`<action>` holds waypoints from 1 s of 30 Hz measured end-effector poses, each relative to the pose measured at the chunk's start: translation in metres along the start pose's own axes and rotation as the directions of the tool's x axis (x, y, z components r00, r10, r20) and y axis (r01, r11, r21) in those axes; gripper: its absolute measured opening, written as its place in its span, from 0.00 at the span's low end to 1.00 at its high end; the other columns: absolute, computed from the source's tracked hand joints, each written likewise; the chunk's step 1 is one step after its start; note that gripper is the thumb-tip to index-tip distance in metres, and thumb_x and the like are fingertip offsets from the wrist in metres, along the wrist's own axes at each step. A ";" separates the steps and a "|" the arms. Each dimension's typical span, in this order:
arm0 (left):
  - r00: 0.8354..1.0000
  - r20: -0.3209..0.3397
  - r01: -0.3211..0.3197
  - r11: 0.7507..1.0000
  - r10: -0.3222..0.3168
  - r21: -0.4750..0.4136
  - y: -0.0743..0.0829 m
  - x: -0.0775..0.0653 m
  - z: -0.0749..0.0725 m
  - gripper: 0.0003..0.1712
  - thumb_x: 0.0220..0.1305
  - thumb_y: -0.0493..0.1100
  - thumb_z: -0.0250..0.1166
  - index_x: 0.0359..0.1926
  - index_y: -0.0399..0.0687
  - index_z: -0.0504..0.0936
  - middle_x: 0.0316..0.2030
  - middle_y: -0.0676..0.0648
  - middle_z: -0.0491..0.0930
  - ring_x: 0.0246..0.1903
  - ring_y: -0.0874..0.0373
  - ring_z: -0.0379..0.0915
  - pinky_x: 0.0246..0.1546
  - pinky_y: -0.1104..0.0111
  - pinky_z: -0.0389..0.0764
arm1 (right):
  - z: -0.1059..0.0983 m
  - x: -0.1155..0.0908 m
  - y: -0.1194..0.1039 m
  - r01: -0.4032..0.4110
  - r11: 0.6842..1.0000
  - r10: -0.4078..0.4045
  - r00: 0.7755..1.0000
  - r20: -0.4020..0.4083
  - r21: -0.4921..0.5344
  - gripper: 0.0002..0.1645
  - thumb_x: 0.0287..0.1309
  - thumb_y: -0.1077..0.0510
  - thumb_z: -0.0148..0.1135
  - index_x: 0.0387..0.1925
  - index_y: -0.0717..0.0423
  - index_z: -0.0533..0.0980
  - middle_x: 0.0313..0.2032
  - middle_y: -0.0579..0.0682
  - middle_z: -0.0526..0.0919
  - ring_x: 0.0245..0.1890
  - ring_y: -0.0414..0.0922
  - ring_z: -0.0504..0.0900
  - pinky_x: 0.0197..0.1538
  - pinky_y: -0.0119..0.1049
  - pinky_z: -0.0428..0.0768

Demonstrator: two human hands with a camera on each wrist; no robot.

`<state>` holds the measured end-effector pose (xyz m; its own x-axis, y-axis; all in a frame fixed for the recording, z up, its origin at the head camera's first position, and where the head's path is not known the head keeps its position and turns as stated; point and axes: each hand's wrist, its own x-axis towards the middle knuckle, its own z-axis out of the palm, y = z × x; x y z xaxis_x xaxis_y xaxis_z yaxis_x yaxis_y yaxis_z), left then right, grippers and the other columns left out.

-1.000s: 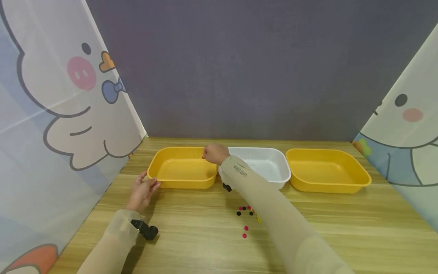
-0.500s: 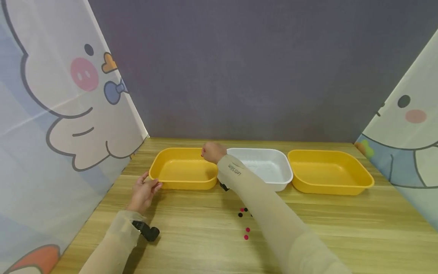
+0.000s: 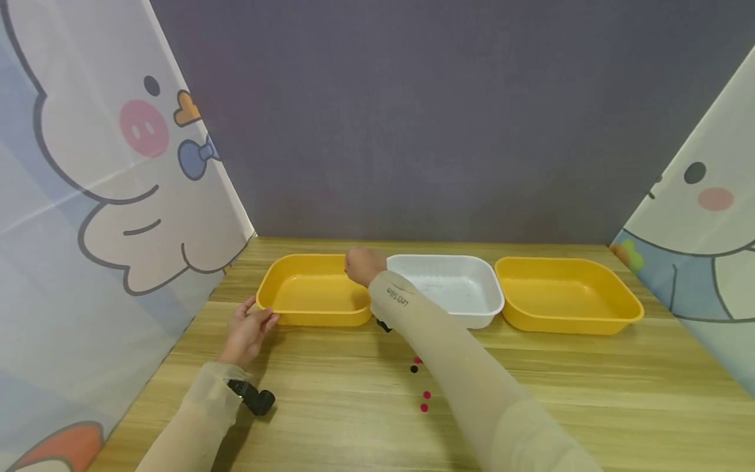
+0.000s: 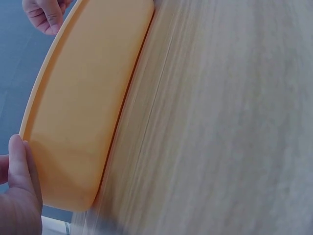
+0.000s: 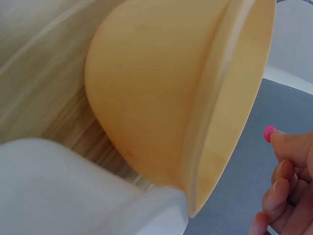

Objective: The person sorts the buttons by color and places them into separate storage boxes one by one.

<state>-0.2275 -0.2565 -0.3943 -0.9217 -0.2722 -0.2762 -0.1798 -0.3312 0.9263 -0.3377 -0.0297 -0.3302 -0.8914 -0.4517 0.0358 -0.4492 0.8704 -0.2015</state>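
My left hand (image 3: 246, 335) holds the rim of the left yellow tray (image 3: 324, 318) at its near left corner. In the left wrist view, its fingers (image 4: 19, 166) lie against the tray's corner. Over the right end of that tray is my right hand (image 3: 364, 265). A small pink round piece (image 5: 269, 133) is pinched between its fingertips, as the right wrist view shows; the head view hides it. Below, small pink pieces (image 3: 426, 394) and a black piece (image 3: 414, 369) lie on the wooden table, partly beside my right sleeve.
A white tray (image 3: 454, 320) stands right of the left yellow tray, partly behind my right forearm. Beyond it on the right is another yellow tray (image 3: 569, 324). A dark grey panel (image 3: 389, 118) rises behind the table, with printed cloths (image 3: 194, 249) at both sides.
My right hand has shifted slightly left over the yellow tray. My right sleeve now covers several small pieces, among them the yellow ones seen earlier. The left hand keeps its hold.
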 end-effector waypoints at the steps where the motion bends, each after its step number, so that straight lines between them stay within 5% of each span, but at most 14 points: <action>1: 1.000 0.004 0.001 1.000 -0.001 0.002 0.000 0.000 0.000 0.41 0.70 0.28 0.49 0.75 0.44 0.37 0.41 0.45 0.69 0.25 0.69 0.76 0.37 0.82 0.80 | 0.000 0.000 0.001 -0.005 1.000 0.005 1.000 -0.001 0.000 0.25 0.64 0.64 0.50 0.11 0.48 0.63 0.15 0.42 0.64 0.17 0.39 0.61 0.17 0.27 0.58; 10: 1.000 0.019 0.015 1.000 -0.015 -0.013 -0.001 0.001 0.002 0.42 0.70 0.28 0.49 0.75 0.44 0.36 0.37 0.47 0.72 0.24 0.68 0.76 0.36 0.82 0.80 | -0.002 -0.008 0.009 -0.032 0.999 0.032 0.999 -0.014 0.031 0.19 0.69 0.60 0.50 0.19 0.51 0.73 0.19 0.44 0.69 0.22 0.40 0.66 0.22 0.29 0.64; 16: 0.999 0.034 0.019 1.000 -0.019 -0.008 0.002 0.001 -0.003 0.42 0.70 0.28 0.49 0.75 0.44 0.34 0.34 0.49 0.72 0.24 0.68 0.77 0.36 0.82 0.80 | -0.006 -0.015 0.015 0.015 0.999 -0.014 1.000 -0.028 0.040 0.15 0.69 0.58 0.51 0.35 0.51 0.84 0.30 0.44 0.81 0.27 0.38 0.72 0.30 0.29 0.73; 19: 0.999 0.040 0.023 1.000 -0.023 -0.008 0.004 0.001 -0.005 0.43 0.70 0.28 0.48 0.75 0.44 0.33 0.36 0.49 0.72 0.25 0.68 0.77 0.36 0.82 0.80 | -0.009 -0.020 0.019 0.039 0.998 -0.039 0.999 -0.002 0.056 0.14 0.68 0.57 0.52 0.41 0.51 0.84 0.37 0.46 0.84 0.30 0.39 0.75 0.35 0.32 0.78; 30: 0.997 0.055 0.055 0.998 -0.053 -0.034 0.009 -0.002 -0.004 0.43 0.69 0.27 0.48 0.75 0.45 0.34 0.36 0.48 0.73 0.25 0.66 0.78 0.37 0.81 0.81 | -0.022 -0.044 0.042 0.157 0.985 -0.164 0.981 0.105 0.077 0.12 0.67 0.53 0.58 0.43 0.52 0.83 0.46 0.47 0.83 0.45 0.45 0.79 0.48 0.40 0.80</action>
<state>-0.2260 -0.2622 -0.3868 -0.9285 -0.2042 -0.3100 -0.2179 -0.3765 0.9004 -0.3186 0.0311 -0.3190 -0.7942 -0.6067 -0.0346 -0.5774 0.7711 -0.2683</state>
